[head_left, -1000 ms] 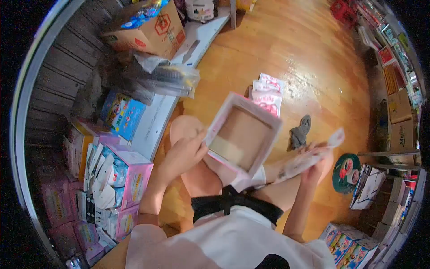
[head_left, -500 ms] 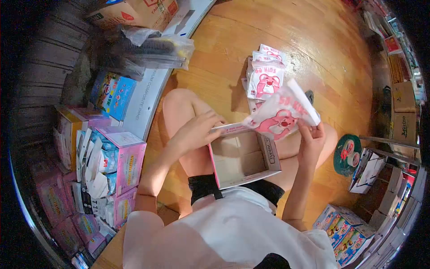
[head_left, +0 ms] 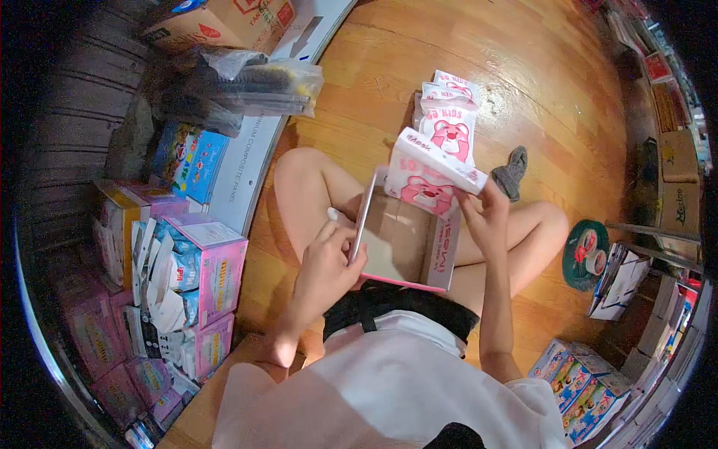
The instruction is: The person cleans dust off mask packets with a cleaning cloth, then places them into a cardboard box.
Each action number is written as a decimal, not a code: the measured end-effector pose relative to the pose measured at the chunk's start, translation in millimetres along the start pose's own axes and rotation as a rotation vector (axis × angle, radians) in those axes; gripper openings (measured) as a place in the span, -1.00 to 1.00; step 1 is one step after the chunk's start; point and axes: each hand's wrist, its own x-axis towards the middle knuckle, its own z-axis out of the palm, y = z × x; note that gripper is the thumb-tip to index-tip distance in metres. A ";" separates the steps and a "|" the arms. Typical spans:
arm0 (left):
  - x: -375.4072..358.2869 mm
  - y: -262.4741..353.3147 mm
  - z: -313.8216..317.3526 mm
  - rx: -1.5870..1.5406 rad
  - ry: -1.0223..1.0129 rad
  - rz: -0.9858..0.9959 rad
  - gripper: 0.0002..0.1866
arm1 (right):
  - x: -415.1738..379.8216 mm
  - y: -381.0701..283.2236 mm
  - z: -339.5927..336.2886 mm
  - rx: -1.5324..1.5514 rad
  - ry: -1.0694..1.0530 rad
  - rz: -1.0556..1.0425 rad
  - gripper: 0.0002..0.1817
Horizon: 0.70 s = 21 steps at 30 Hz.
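An open box (head_left: 445, 251) with pink lettering on its side rests tilted in my lap, and its inside looks bare. My left hand (head_left: 329, 262) grips the box's left wall, fingers curled over it. At the far side of the box my right hand (head_left: 482, 213) pinches the box lid (head_left: 437, 161), which carries a pink bear picture and has a folded edge. Beyond it, a stack of white packets (head_left: 452, 131) with pink bears lies on the floor.
At left stand pink boxes (head_left: 221, 280) with packets and a blue box (head_left: 198, 172). A grey sock (head_left: 511, 173) and a green tape roll (head_left: 580, 266) lie at right. Kids boxes (head_left: 580, 393) sit lower right, near shelves.
The box has turned and tilted in my lap. My left hand has moved down to its left wall. My right hand has moved left with the bear-printed piece.
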 end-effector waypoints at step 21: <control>144.7 -23.0 14.7 -0.077 -0.288 0.302 -0.68 | 4.3 16.0 14.4 0.044 -0.108 -0.084 -0.71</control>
